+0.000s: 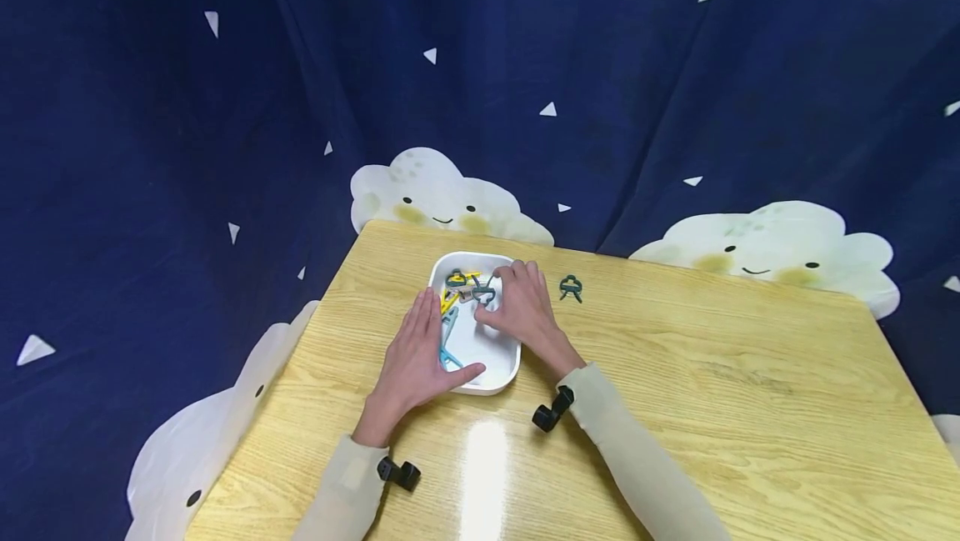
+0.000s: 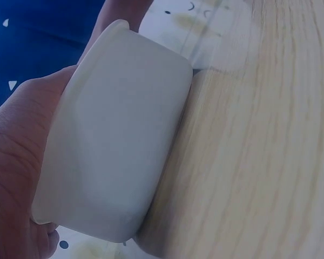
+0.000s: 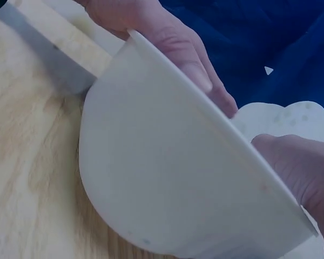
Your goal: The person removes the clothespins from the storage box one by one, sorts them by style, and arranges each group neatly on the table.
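Note:
A white plastic box [image 1: 486, 349] stands on the wooden table with several clips in it. My left hand [image 1: 415, 355] lies along its left side, fingers straight against the rim and thumb stretched over the front edge. Inside the box, my right hand [image 1: 522, 301] pinches a dark green clip [image 1: 483, 291] with thumb and index finger. Yellow clips [image 1: 448, 303], light blue clips [image 1: 448, 326] and another dark green clip [image 1: 455, 278] lie on the box's left side, partly covered by the left fingers. Both wrist views show mostly the outer wall of the box [image 2: 119, 124], hiding its contents.
One more dark green clip [image 1: 571, 288] sits on the table [image 1: 712, 374] to the right of the box. Behind the table's far edge hangs a dark blue curtain [image 1: 487, 66] with white clouds. Each wrist carries a small black camera [image 1: 553, 409].

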`<action>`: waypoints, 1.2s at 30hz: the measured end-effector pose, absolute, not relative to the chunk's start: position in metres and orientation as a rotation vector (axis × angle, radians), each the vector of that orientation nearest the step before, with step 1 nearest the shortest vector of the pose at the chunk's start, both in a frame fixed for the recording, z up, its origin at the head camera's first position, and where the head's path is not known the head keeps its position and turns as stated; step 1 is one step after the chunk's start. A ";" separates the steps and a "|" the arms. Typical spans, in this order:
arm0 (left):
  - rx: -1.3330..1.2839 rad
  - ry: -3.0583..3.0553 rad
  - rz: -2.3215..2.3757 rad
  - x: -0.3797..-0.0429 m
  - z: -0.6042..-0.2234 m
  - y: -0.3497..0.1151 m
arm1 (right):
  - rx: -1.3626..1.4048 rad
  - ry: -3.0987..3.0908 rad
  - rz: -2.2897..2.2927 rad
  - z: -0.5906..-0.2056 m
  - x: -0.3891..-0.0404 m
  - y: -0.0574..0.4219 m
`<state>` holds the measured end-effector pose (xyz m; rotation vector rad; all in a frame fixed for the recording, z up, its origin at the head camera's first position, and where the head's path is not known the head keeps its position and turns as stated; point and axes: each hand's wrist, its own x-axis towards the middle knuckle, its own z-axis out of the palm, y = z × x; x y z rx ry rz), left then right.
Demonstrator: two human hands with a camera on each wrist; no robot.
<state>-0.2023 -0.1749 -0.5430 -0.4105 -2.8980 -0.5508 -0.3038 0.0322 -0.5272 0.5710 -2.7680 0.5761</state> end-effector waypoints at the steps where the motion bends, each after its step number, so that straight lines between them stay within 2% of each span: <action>1: -0.412 -2.897 -0.548 -0.202 -0.543 -0.175 | 0.571 -2.766 0.579 -0.527 -0.304 0.034; 36: -0.385 -2.927 -0.569 -0.202 -0.544 -0.175 | 0.380 -2.711 0.620 -0.518 -0.319 0.113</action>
